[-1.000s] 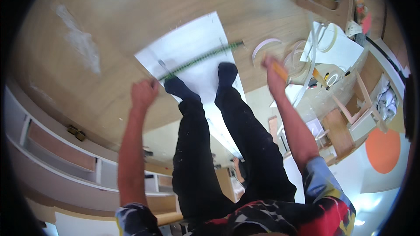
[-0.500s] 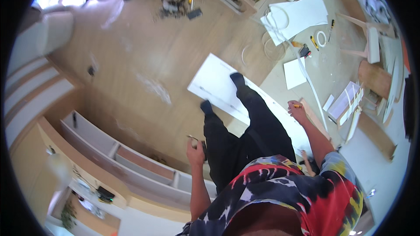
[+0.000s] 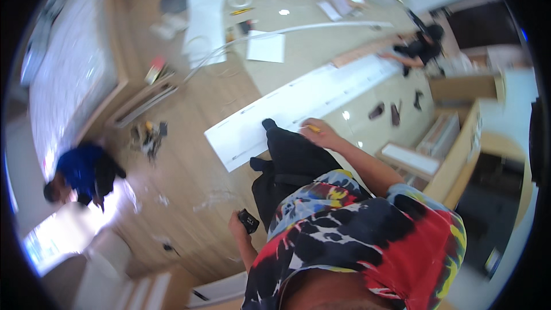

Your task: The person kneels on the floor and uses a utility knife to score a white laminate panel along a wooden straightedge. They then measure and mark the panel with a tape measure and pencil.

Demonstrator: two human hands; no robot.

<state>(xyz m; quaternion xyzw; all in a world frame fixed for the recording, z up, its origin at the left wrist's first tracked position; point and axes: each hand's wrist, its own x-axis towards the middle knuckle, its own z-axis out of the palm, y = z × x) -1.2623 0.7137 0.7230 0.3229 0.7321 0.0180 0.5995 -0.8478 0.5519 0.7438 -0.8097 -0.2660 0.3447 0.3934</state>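
In my left hand (image 3: 236, 225) is a compact black tape measure (image 3: 248, 221), held beside my left leg with its printed face up. My right hand (image 3: 325, 134) is closed around a slim yellow pencil (image 3: 314, 128), held near my right thigh. A long white panel (image 3: 310, 95) lies on the floor in front of me, with small dark marks along it. My dark-socked feet are at its near left part; whether they rest on it or beside it, I cannot tell. At its far right end a crouching person (image 3: 422, 49) in black reaches a hand to the panel.
A person in blue (image 3: 83, 169) crouches at the left. A pile of tools (image 3: 148, 140) lies on the wooden floor. White sheets (image 3: 266, 47), a roll of white tape (image 3: 240, 1) and a long pale strip (image 3: 310, 27) are ahead. Dark shoes (image 3: 395, 113) and a wooden cabinet frame (image 3: 459, 161) are at the right.
My view has swung to the right, bringing the whole panel and the crouching person at its end into sight. Both hands still hold their things; the tape measure's printed face now shows.
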